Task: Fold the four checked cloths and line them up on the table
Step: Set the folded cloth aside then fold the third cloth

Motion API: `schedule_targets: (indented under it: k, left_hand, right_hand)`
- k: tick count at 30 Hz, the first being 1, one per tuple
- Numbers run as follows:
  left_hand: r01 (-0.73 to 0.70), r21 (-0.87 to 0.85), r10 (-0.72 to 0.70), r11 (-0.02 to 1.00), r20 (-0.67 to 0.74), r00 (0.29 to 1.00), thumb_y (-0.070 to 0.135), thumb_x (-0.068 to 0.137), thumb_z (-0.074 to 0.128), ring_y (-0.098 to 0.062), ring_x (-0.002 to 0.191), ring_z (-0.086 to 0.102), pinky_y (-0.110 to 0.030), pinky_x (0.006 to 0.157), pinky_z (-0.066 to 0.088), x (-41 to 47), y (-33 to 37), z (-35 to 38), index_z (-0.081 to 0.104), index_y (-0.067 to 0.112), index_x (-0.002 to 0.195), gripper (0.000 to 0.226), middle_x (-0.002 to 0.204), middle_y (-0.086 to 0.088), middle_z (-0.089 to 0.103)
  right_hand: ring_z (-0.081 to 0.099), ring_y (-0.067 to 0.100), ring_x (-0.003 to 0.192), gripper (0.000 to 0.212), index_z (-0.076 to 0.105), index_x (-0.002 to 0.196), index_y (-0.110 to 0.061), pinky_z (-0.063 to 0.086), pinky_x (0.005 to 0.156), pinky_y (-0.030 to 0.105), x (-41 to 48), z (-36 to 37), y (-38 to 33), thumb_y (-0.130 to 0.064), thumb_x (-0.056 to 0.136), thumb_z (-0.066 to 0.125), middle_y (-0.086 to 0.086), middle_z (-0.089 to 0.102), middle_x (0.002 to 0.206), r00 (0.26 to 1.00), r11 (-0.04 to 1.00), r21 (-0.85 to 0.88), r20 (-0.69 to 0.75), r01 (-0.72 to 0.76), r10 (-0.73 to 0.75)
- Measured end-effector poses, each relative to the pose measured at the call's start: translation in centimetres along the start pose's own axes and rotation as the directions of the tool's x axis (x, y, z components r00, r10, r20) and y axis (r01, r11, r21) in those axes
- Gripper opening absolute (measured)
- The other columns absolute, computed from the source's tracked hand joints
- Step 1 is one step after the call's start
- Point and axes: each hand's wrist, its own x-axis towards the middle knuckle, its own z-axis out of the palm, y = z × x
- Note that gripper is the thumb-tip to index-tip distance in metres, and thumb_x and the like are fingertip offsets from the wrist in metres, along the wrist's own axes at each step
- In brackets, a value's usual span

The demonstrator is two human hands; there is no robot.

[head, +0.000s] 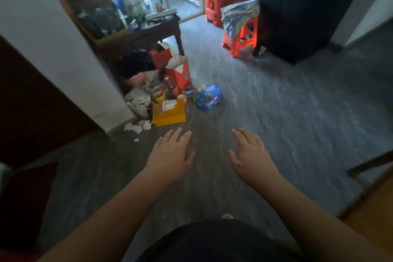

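My left hand point(170, 153) and my right hand point(249, 153) are stretched out in front of me, palms down, fingers straight, holding nothing. They hover over a grey floor point(287, 123). A pile of pale blue cloths point(239, 15) lies heaped on a red plastic stool point(240, 37) at the back right, far from both hands. I cannot tell whether these cloths are checked. A wooden table corner point(374, 215) shows at the lower right edge.
A heap of rubbish with a yellow box point(169, 112), a red carton point(178, 74) and a blue bag point(208, 97) lies by the white wall point(53, 49). A dark side table point(153, 27), a second red stool point(215, 4) and a black sofa point(297, 13) stand beyond.
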Motion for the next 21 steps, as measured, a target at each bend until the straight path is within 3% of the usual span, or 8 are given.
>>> schedule_targets:
  k: [4, 10, 16, 21]
  left_hand:
    - [-0.084, -0.039, 0.083, 0.996, -0.026, 0.996, 0.053, 0.101, 0.041, -0.024, 0.155, 0.013, -0.042, 0.123, 0.015, 8.5, 3.5, -2.8, 0.016, 0.031, 0.159, 0.067, 0.168, -0.001, 0.016]
    - [-0.288, -0.052, 0.291, 0.956, 0.065, 0.954, 0.053, 0.101, 0.042, -0.026, 0.154, 0.016, -0.046, 0.124, 0.021, 20.4, 9.8, -3.0, 0.018, 0.028, 0.159, 0.068, 0.168, -0.004, 0.018]
    - [-0.537, -0.053, 0.539, 0.842, 0.065, 0.84, 0.051, 0.101, 0.043, -0.026, 0.153, 0.02, -0.045, 0.121, 0.021, 32.7, 17.9, -4.1, 0.022, 0.026, 0.158, 0.065, 0.166, -0.004, 0.022]
    - [-0.723, -0.019, 0.719, 0.691, 0.116, 0.685, 0.05, 0.1, 0.044, -0.026, 0.152, 0.022, -0.043, 0.122, 0.024, 42.7, 24.8, -5.7, 0.023, 0.023, 0.158, 0.067, 0.166, -0.006, 0.024]
  right_hand:
    - [0.021, 0.029, 0.151, 0.068, 0.023, 0.158, -0.021, 0.024, 0.122, 0.047, 5.2, -3.8, 2.9, -0.044, 0.099, 0.046, 0.008, 0.026, 0.164, 0.994, 0.996, -0.012, -0.061, -0.093, 0.092]
    - [0.015, 0.027, 0.152, 0.068, 0.018, 0.16, -0.023, 0.022, 0.123, 0.047, 9.1, -7.6, 9.1, -0.045, 0.101, 0.045, 0.004, 0.02, 0.166, 0.942, 0.947, 0.015, -0.1, -0.321, 0.321]
    - [0.01, 0.026, 0.154, 0.067, 0.016, 0.16, -0.024, 0.02, 0.124, 0.046, 14.3, -10.9, 15.4, -0.045, 0.103, 0.044, 0.003, 0.017, 0.167, 0.814, 0.83, 0.087, -0.165, -0.551, 0.558]
    - [0.011, 0.026, 0.154, 0.067, 0.016, 0.16, -0.024, 0.022, 0.123, 0.045, 19.0, -14.4, 18.4, -0.045, 0.103, 0.044, 0.002, 0.018, 0.166, 0.644, 0.683, 0.192, -0.229, -0.705, 0.729]
